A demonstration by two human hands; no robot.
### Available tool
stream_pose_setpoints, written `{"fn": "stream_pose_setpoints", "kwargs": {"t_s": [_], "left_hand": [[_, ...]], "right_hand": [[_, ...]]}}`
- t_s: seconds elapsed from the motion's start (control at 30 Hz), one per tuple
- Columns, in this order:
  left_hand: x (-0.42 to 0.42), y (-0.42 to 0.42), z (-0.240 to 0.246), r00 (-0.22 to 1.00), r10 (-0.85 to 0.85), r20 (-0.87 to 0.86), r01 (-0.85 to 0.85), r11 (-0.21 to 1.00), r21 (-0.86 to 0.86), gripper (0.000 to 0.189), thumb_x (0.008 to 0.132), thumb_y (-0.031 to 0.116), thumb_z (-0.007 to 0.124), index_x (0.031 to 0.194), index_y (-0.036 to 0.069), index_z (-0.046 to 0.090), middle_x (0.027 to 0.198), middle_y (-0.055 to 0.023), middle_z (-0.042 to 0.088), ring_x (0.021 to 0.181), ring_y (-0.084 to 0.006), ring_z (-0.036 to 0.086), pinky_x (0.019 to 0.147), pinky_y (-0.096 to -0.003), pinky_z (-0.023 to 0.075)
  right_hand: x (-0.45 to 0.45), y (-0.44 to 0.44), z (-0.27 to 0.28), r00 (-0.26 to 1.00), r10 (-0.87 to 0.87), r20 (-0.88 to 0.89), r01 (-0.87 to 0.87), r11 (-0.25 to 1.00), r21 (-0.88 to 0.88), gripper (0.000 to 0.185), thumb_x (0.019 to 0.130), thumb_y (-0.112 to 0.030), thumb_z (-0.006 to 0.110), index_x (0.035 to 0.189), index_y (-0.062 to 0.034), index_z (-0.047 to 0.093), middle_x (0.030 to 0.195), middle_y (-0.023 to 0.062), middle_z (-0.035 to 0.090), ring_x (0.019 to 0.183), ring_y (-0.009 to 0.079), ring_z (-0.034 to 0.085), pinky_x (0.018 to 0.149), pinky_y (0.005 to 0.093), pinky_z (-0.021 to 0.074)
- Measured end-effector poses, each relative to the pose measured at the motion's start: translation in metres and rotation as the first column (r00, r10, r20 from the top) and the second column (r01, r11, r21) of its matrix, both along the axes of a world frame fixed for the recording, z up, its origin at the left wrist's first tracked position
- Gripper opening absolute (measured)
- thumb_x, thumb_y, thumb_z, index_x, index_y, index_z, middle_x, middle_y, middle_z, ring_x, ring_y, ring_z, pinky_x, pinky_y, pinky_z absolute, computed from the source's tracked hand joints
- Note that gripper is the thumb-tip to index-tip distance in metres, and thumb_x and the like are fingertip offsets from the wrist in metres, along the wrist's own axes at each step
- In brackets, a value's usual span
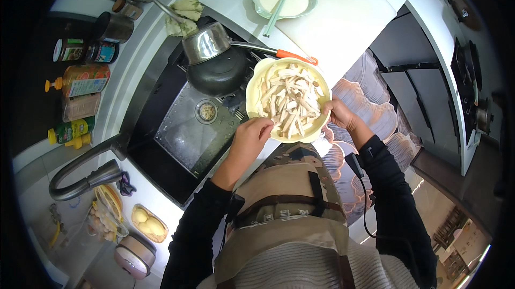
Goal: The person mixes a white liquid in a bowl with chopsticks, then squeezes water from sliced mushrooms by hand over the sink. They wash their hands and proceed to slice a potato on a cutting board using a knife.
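Observation:
A yellow bowl (254, 116) full of pale mushroom strips (289, 95) is in front of me, near the sink's edge. My right hand (342, 114) grips its right rim, thumb on top. My left hand (254, 132) is at the bowl's lower left rim, fingers curled together over the edge by the strips; whether they pinch a strip cannot be told. Beyond the bowl, a green bowl (257, 3) of pale batter stands on the white counter (338, 27), with green chopsticks (277, 13) across its rim.
A steel saucepan (207, 43) with an orange-tipped handle rests on a black wok (219, 71) over the sink (177, 128). Left are a curved faucet (80, 184), bottles and jars behind the sink, and a basket of yellow-skinned produce (149, 224). Patterned floor lies at right.

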State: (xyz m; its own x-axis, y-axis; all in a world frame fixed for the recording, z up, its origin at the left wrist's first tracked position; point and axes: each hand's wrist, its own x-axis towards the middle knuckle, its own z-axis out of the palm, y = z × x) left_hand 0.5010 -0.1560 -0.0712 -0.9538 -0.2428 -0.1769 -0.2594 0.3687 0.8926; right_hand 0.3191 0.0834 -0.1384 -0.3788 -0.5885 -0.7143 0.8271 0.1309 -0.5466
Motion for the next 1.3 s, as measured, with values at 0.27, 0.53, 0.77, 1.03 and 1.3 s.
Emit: {"fn": "stream_pose_setpoints", "kwargs": {"t_s": [0.27, 0.53, 0.77, 1.03, 1.3], "left_hand": [[-0.019, 0.017, 0.0, 0.999, -0.036, -0.002, 0.035, 0.989, -0.145, 0.012, 0.087, -0.002, 0.064, 0.099, -0.003, 0.066, 0.088, -0.0149, 0.067, 0.073, -0.0213, 0.071, 0.064, -0.0287, 0.0548], [-0.023, 0.036, -0.007, 0.989, 0.149, 0.011, -0.143, 0.967, -0.211, 0.04, 0.083, 0.004, 0.069, 0.12, -0.001, 0.057, 0.115, -0.0217, 0.057, 0.1, -0.0351, 0.062, 0.083, -0.039, 0.0515], [-0.039, 0.065, -0.015, 0.988, 0.1, 0.122, -0.033, 0.887, -0.46, 0.115, 0.063, 0.031, 0.088, 0.145, -0.01, 0.019, 0.147, -0.0345, 0.019, 0.139, -0.0489, 0.02, 0.115, -0.048, 0.0233], [-0.075, 0.066, -0.047, 0.973, 0.141, 0.181, -0.017, 0.83, -0.557, 0.124, 0.058, 0.023, 0.088, 0.149, -0.005, 0.009, 0.136, -0.0306, 0.03, 0.126, -0.0475, 0.031, 0.107, -0.0481, 0.0319], [-0.082, 0.064, -0.035, 0.941, 0.266, 0.207, -0.159, 0.892, -0.423, 0.085, 0.067, 0.007, 0.078, 0.141, 0.006, 0.036, 0.117, -0.0231, 0.049, 0.105, -0.041, 0.053, 0.09, -0.0418, 0.0475]], "right_hand": [[-0.026, 0.007, 0.001, 0.997, 0.071, -0.027, -0.069, 0.996, 0.065, 0.054, 0.072, 0.003, 0.05, 0.122, 0.0187, 0.039, 0.097, 0.0223, 0.06, 0.069, 0.0305, 0.068, 0.052, 0.0385, 0.0624], [0.003, 0.004, 0.011, 0.943, 0.202, -0.266, -0.137, 0.96, 0.244, 0.049, 0.086, 0.0, 0.048, 0.13, 0.0077, 0.028, 0.115, 0.0213, 0.052, 0.098, 0.0281, 0.064, 0.062, 0.0343, 0.0619], [-0.006, 0.011, 0.005, 0.784, 0.422, -0.456, -0.289, 0.897, 0.334, 0.05, 0.085, -0.004, 0.057, 0.125, 0.0113, 0.032, 0.114, 0.0222, 0.05, 0.103, 0.0266, 0.056, 0.085, 0.0352, 0.0506], [-0.02, -0.003, 0.043, 0.321, 0.563, -0.762, -0.181, 0.826, 0.534, 0.054, 0.081, 0.0, 0.06, 0.129, 0.0054, 0.034, 0.115, 0.0214, 0.043, 0.113, 0.0309, 0.047, 0.097, 0.0374, 0.0423], [-0.007, -0.032, 0.069, 0.269, 0.52, -0.81, -0.287, 0.846, 0.448, 0.062, 0.077, -0.001, 0.06, 0.132, 0.0048, 0.033, 0.124, 0.0255, 0.037, 0.121, 0.0433, 0.039, 0.106, 0.0438, 0.0351]]}}
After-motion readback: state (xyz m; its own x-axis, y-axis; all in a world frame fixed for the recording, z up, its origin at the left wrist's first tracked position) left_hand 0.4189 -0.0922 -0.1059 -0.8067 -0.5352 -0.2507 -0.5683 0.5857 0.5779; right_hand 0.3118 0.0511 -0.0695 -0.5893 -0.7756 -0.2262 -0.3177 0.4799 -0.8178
